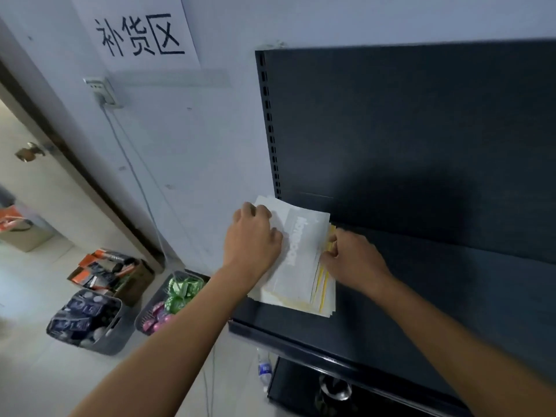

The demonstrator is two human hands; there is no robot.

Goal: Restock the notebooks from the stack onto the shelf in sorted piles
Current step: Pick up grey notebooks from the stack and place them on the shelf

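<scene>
Shelf: a dark shelf (421, 296) with a dark back panel stands against a pale wall; its left upright carries a row of slots.
Notebooks: a stack of pale notebooks (301, 260) lies flat at the far left end of the shelf, its left edge at or just over the shelf's left side. The top cover is white-grey with dark lettering running along it. Yellow edges show on the right side and at the near corner of the stack, slightly fanned.
Left hand: the left hand (255, 236) lies palm down on the left part of the top notebook, fingers bent over the far left edge, pressing rather than gripping.
Right hand: the right hand (352, 260) is at the right edge of the stack, fingers curled in against the yellow edges; whether it pinches a cover cannot be told.
Wall: a paper sign (138, 31) with three dark characters is fixed above left; a socket with a plugged cable (103, 91) sits below it.
Floor, left: a grey basket (87, 323) of dark packets, a second basket (168, 299) of green and pink packets, and a box (111, 272) of orange and black items stand near the shelf's left side.
Below shelf: a clear bottle (264, 368) stands on the floor beside the lower tier.
</scene>
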